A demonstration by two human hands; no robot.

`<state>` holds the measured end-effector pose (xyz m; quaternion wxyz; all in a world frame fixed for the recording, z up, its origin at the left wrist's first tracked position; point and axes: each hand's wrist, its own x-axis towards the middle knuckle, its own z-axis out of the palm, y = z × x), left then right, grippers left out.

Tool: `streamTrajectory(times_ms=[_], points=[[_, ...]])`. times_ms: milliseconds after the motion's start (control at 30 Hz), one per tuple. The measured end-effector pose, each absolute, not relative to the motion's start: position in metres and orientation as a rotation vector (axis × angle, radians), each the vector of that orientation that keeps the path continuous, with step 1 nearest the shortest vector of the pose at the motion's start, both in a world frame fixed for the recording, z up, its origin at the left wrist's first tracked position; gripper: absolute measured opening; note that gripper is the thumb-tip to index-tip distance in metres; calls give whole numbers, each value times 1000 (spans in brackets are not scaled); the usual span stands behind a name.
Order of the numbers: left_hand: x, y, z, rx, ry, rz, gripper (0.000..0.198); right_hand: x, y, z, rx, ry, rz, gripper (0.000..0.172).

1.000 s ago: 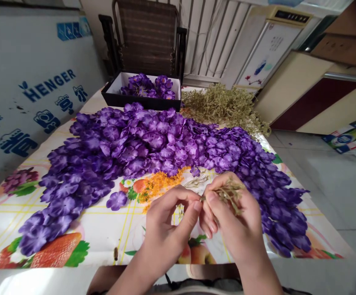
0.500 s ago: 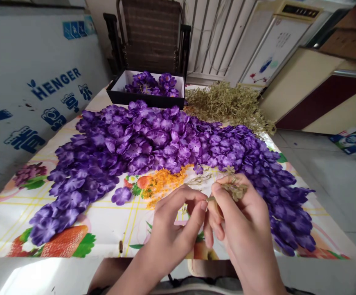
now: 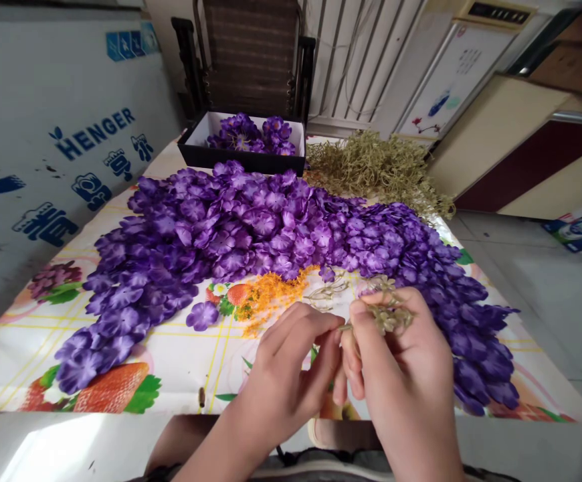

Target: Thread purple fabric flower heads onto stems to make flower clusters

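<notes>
My right hand [image 3: 404, 361] is closed around a dull-green artificial flower stem [image 3: 389, 316], whose small branching tips stick out above the thumb. My left hand [image 3: 296, 361] pinches at the stem's thin end, its fingertips close against those of my right hand. Whatever sits right between the left fingertips is too small to make out. Just beyond my hands lie a few loose green stems [image 3: 328, 289] and a scatter of small orange flower centres [image 3: 273, 294]. A large heap of purple fabric petals [image 3: 251, 227] curves around them, with one single petal [image 3: 203, 316] lying apart on the left.
A black box with white inside [image 3: 195, 157] holds assembled purple flowers at the back. Beside it is a pile of green stems [image 3: 381, 167]. The printed tablecloth [image 3: 170, 371] covers the table. A chair [image 3: 251, 60] stands behind, and a white HENGER-labelled chest [image 3: 70, 80] borders the left.
The left fingers have closed in more tightly at the stem's end. Both hands shift very slightly right, and the whole view moves a little. The petals and box stay in place.
</notes>
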<state>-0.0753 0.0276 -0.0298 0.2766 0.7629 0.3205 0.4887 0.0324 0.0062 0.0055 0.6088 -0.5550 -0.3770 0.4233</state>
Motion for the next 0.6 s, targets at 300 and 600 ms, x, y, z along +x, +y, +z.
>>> streamTrajectory(times_ms=[300,600], points=[[-77,27,-25,1962,855,1286,20,30,4,0,-1386,-1110,575,10],[-79,27,-22,1921,812,1345,17,32,4,0,-1372,-1286,454,14]])
